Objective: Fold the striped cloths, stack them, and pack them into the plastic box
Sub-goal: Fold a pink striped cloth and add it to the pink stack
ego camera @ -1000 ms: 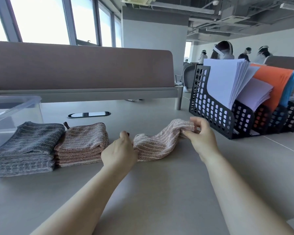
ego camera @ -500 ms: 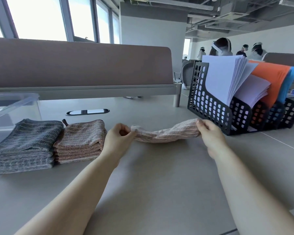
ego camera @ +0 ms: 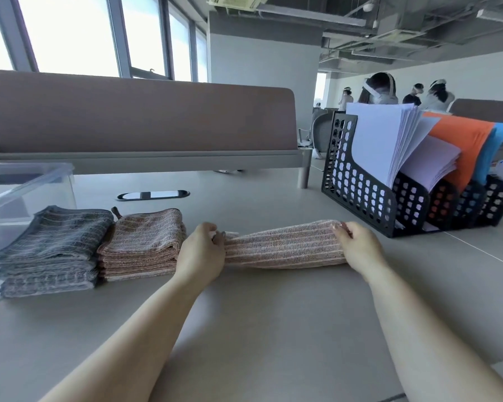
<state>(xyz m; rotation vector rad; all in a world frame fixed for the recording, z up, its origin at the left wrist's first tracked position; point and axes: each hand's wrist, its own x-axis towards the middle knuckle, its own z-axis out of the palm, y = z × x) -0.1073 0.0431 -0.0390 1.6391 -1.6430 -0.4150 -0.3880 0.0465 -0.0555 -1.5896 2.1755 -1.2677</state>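
Note:
A pink striped cloth (ego camera: pixel 285 245) lies stretched flat across the middle of the desk. My left hand (ego camera: pixel 201 253) pinches its left end and my right hand (ego camera: pixel 360 246) pinches its right end. To the left sit two folded stacks side by side: a pink striped stack (ego camera: pixel 145 245) next to my left hand, and a grey striped stack (ego camera: pixel 53 248) beyond it. The clear plastic box (ego camera: pixel 26 187) stands at the far left behind the grey stack, and I see nothing inside it.
A black perforated file rack (ego camera: pixel 369 195) with white, orange and blue papers stands at the right, just behind the cloth. A brown desk divider (ego camera: pixel 140 117) runs along the back, with a cable port (ego camera: pixel 153 195) before it. People stand far behind.
The cloth was bunched and sagging between my hands; I have pulled both ends apart and it now lies taut and flat on the desk.

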